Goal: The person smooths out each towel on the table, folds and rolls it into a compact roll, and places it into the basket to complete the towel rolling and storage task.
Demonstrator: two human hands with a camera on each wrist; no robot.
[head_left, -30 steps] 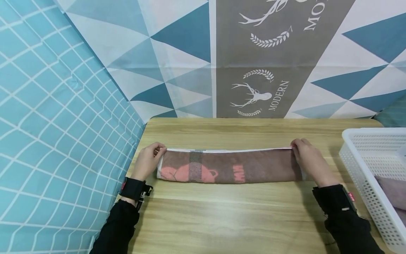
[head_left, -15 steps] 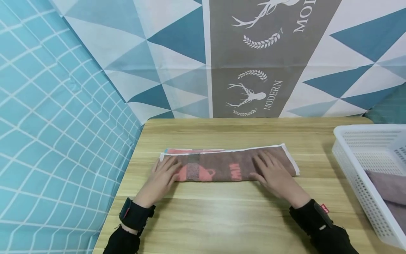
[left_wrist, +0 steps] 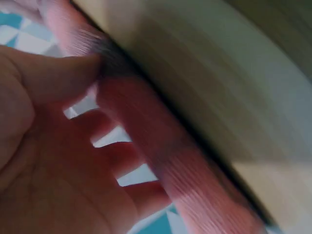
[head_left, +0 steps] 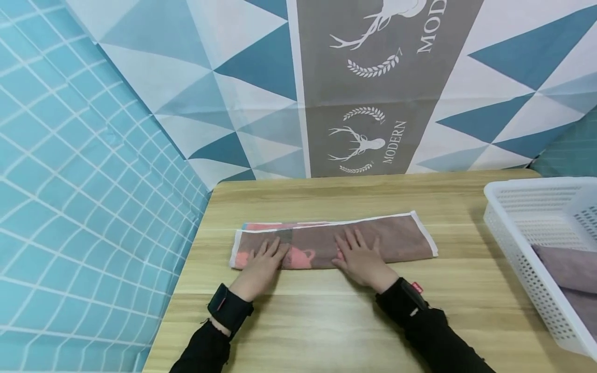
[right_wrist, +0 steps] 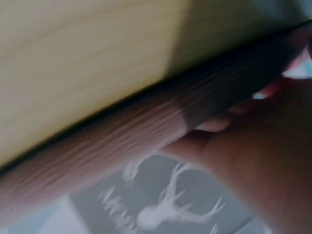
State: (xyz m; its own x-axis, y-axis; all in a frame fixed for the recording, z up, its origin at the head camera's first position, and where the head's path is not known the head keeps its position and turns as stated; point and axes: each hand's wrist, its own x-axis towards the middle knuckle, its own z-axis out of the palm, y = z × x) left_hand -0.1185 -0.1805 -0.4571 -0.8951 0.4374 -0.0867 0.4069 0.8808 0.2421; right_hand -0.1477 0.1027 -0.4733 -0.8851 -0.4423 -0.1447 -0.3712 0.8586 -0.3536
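Note:
A brown towel (head_left: 396,239) with a pink teapot-like print and white edging lies folded into a long strip across the wooden table. Its layers are slightly offset, so a pink strip (head_left: 266,226) shows behind the top edge at the left. My left hand (head_left: 263,267) rests on the left part with fingers spread. Nearer the middle, my right hand (head_left: 364,259) lies flat on the towel, covering part of the pink lettering. In the left wrist view the thumb and fingers lie along the towel's folded edge (left_wrist: 146,112). The right wrist view shows the same front fold (right_wrist: 136,126) beside the hand.
A white perforated plastic basket (head_left: 517,259) stands at the table's right side, with folded brownish cloth (head_left: 566,269) inside. The wooden table (head_left: 326,321) ends at a patterned wall covering (head_left: 275,103) at the back. A blue checked covering (head_left: 93,207) borders the left.
Both hands have let go of the towel's far corners and now lie flat on it. They have moved inward toward each other. The towel's right end now angles slightly away, and the view has shifted.

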